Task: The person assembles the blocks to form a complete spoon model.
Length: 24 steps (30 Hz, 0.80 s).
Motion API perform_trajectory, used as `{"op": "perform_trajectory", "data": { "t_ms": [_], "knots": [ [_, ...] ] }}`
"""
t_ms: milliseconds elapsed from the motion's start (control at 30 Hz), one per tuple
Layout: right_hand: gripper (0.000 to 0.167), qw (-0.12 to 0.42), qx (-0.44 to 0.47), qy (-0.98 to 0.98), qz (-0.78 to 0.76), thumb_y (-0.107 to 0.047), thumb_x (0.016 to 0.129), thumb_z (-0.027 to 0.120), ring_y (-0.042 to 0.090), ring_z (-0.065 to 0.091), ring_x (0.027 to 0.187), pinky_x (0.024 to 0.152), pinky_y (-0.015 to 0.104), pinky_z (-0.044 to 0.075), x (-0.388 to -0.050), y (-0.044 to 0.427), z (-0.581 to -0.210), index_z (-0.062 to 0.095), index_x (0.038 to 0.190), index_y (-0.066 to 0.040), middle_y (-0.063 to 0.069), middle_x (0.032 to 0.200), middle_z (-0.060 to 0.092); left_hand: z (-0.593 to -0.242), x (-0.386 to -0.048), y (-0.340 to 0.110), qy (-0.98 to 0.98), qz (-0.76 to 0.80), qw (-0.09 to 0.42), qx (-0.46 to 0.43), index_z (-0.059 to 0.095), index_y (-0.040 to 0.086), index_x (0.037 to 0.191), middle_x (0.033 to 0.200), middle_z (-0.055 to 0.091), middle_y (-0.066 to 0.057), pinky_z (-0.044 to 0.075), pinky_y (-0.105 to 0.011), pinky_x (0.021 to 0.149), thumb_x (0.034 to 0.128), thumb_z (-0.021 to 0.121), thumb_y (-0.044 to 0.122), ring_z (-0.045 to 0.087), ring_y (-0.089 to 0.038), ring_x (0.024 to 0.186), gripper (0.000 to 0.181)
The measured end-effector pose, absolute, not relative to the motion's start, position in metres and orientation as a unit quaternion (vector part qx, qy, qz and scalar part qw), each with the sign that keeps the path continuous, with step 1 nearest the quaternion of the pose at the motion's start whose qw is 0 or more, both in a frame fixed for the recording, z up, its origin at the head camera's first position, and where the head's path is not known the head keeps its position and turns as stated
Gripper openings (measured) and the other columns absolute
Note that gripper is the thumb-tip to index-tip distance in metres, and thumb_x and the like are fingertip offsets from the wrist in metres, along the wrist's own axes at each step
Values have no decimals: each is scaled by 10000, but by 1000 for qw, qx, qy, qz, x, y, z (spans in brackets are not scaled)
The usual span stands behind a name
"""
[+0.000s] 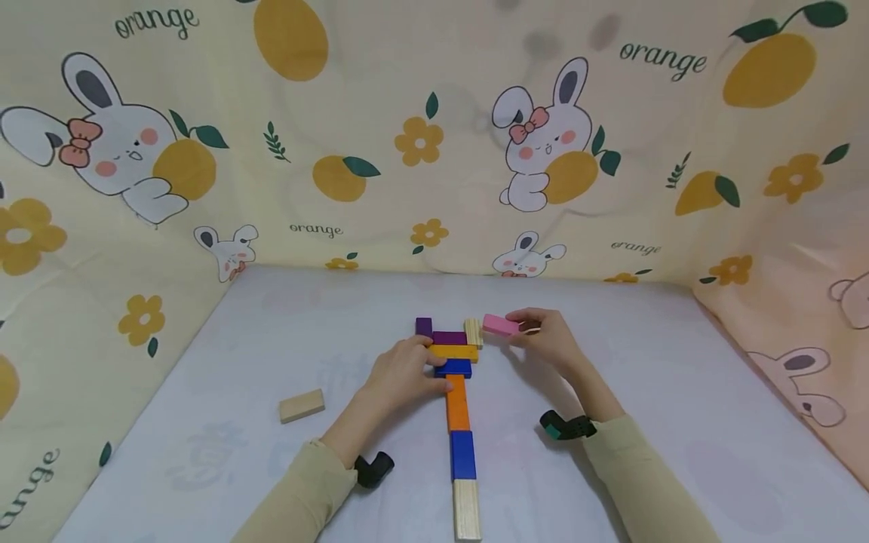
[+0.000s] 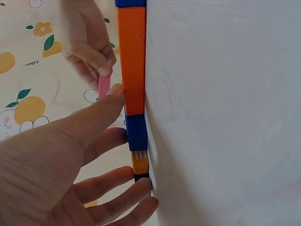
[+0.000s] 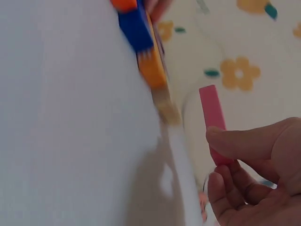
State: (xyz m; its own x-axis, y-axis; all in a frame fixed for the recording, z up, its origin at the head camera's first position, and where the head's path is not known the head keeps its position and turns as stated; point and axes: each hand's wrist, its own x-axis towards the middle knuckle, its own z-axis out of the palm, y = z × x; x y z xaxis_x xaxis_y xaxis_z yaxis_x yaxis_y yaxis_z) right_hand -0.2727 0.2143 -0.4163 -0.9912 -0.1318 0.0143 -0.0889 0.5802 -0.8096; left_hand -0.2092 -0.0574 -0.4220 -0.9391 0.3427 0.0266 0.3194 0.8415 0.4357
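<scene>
A pink block (image 1: 500, 325) is pinched between the thumb and fingers of my right hand (image 1: 550, 338), just right of a pale wooden block (image 1: 473, 332). In the right wrist view the pink block (image 3: 214, 117) points away from the thumb. My left hand (image 1: 400, 373) touches the side of the block row with its fingers fairly straight. Its thumb lies by the orange block (image 1: 458, 403), with the other fingers along the blue block (image 1: 453, 368), the yellow block (image 1: 453, 352) and the purple ones. A dark purple block (image 1: 424, 326) and another purple block (image 1: 449, 338) stand at the far end.
Toward me the row continues with a blue block (image 1: 463, 455) and a natural wood block (image 1: 466, 510). A loose wooden block (image 1: 302, 406) lies on the white table (image 1: 224, 437) to the left. A patterned cloth (image 1: 380, 90) hangs behind the table.
</scene>
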Motion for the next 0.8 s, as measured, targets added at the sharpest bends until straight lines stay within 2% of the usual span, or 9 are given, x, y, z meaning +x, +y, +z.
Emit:
{"op": "perform_trajectory", "data": {
  "t_ms": [200,433,633,800],
  "knots": [
    [343,16,-119,876,-468,-15,855,751,278,584,1021,923,394,506,-278,176,-417,690,1190,-57,103,1140,643,-425,-212,-59,959,228,38,166,734,188,1204,1407,524,-73,431,-496,1005,808,774,507,465,-278,1286,510],
    [298,33,-164,881,-442,-3,847,757,273,588,958,811,348,550,-291,144,-420,710,1136,-60,89,1102,640,-424,-214,-57,959,221,38,173,739,187,1196,1400,534,-89,458,-493,978,807,764,531,480,-286,1278,520],
    [268,43,-174,898,-402,4,844,752,268,581,913,758,323,553,-305,137,-421,717,1103,-57,84,1030,646,-423,-214,-58,959,219,38,174,740,184,1195,1397,536,-96,463,-491,972,805,767,528,482,-292,1276,521],
    [271,72,-154,903,-394,-32,851,758,272,556,922,756,315,536,-314,139,-421,722,1116,-75,83,989,643,-421,-212,-58,958,224,43,171,735,180,1202,1404,528,-85,440,-490,998,813,767,514,469,-293,1284,514]
  ]
}}
